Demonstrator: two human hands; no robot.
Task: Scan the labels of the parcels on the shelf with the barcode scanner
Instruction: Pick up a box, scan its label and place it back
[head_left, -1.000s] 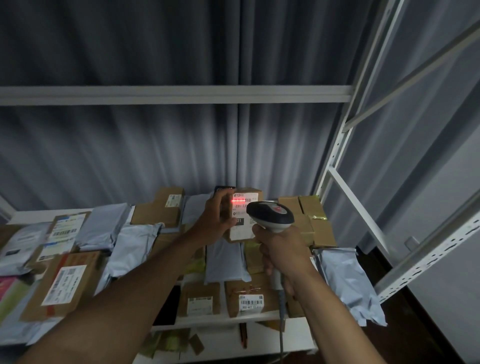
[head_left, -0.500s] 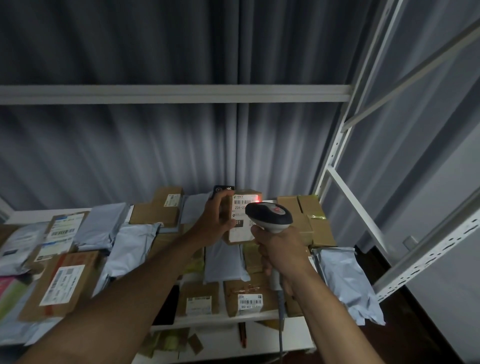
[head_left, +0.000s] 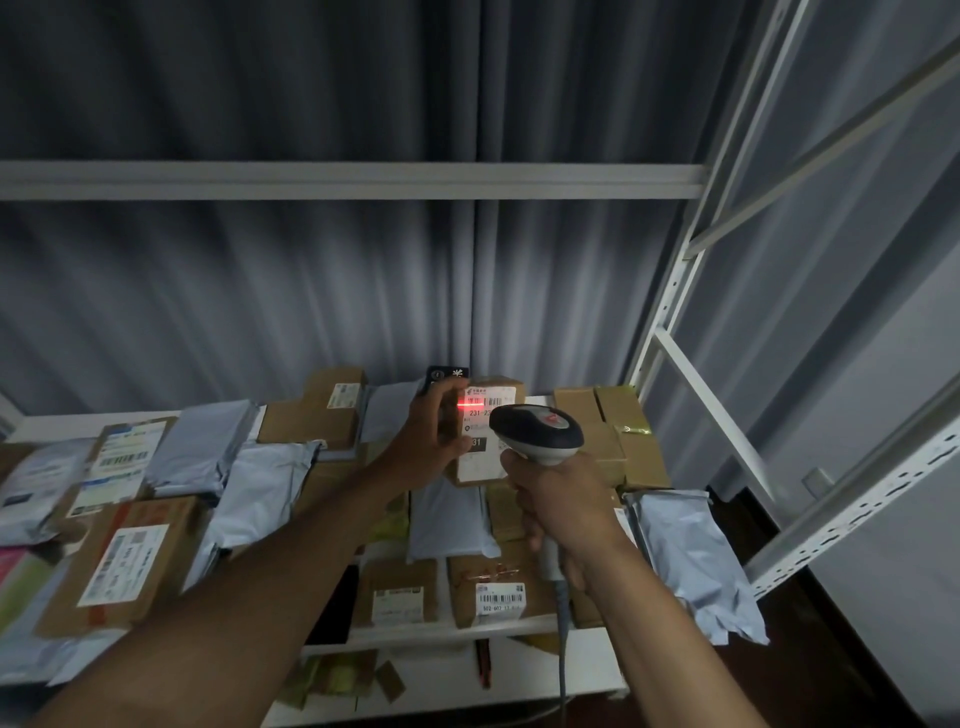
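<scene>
Change: red scan line has shifted from beside the scanner's nose back onto the label's barcode.
Shelf (head_left: 447, 631): parcels cover it from the left edge to the right edge.
Left hand (head_left: 431, 441): fingers curled round the box (head_left: 480, 467), propping it upright near the back edge.
Label (head_left: 485, 415): faces the scanner, red line across it.
Right hand (head_left: 563, 512): wrapped round the scanner (head_left: 537, 434) handle, just beside the box.

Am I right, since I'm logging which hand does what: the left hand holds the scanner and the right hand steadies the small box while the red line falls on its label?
No, the hands are swapped. The head view shows the right hand holding the scanner and the left hand steadying the small box. The red line does fall on its label.
</scene>
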